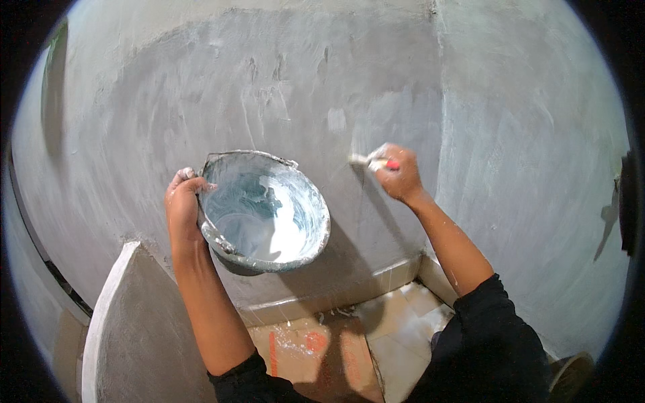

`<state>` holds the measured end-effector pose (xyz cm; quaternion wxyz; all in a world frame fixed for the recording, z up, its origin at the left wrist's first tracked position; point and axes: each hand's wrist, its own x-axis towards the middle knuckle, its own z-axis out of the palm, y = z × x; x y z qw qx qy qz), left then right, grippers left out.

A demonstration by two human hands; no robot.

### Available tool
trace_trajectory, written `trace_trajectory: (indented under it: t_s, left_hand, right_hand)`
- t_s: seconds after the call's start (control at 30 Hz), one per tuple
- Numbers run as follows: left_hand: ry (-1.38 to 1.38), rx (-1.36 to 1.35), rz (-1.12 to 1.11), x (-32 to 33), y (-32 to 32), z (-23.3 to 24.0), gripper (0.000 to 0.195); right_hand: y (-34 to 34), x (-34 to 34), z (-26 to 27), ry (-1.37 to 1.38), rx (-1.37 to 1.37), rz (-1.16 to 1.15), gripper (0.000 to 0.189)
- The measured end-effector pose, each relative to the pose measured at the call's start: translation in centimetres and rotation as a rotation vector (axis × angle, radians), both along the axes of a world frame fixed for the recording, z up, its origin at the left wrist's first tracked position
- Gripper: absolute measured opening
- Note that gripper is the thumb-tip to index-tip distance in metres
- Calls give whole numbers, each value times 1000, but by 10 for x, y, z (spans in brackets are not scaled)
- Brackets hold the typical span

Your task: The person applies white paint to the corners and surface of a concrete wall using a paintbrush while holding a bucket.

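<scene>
My left hand (184,201) grips the rim of a paint-smeared bucket (312,221), which is tilted so that its inside faces me. White paint (289,229) coats the inner wall and lies at the bottom. In my right hand (398,174) is a paintbrush (359,159) with some red on its handle. The bristles are at the grey wall (302,90), to the right of the bucket, and are slightly blurred. Paler strokes show on the wall above the brush. Both hands carry white paint marks.
A flattened cardboard sheet (322,347) with paint drips covers part of the tiled floor (403,332). A low partition (146,322) with a white edge rises at lower left. Tile skirting (322,299) runs along the wall's foot, to a corner on the right.
</scene>
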<state>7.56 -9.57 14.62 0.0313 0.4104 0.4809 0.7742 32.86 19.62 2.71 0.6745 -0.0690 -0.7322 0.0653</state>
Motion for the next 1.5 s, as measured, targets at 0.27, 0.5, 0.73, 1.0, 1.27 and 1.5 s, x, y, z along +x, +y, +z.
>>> trace_trajectory:
  t_s: [0.27,0.5,0.73,1.0,1.27,1.5]
  left_hand:
    - [-26,37,-57,-4,9,-2,23]
    - [-10,21,35,2,4,-1,24]
    - [56,61,4,3,13,4,21]
    - [199,48,134,5,-4,-6,18]
    - [164,40,73,19,9,9,19]
    - [109,103,63,26,10,1,20]
  right_hand:
    - [23,-16,-56,-309,111,-97,18]
    - [-5,-2,-11,-83,-82,20,16]
    - [25,-8,-55,-190,185,-189,27]
    - [-17,21,9,-173,-96,156,23]
    - [40,10,-10,-25,73,-18,21]
    - [15,50,41,0,-239,154,16]
